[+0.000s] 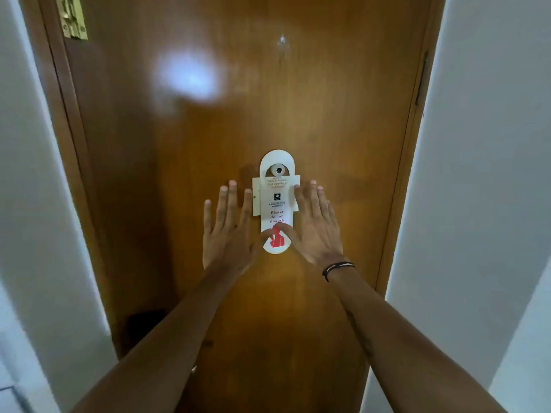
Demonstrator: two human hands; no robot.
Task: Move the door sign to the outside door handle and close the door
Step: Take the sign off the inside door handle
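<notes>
A white door sign (277,201) reading "Please do not disturb" in red hangs by its round hole from a small silver knob (278,170) in the middle of a shut brown wooden door (343,129). Behind the sign a cream card is fixed to the door. My left hand (228,225) is flat and spread just left of the sign, its thumb at the sign's lower edge. My right hand (316,222) is spread just right of it, with fingertips on the card's right edge and the thumb over the red emblem. Neither hand grips anything.
White walls (483,174) flank the door on both sides, forming a narrow recess. A brass hinge (73,17) sits at the door's upper left. A dark latch plate (422,79) shows on the right frame. A dark fitting (146,326) sits low on the left side.
</notes>
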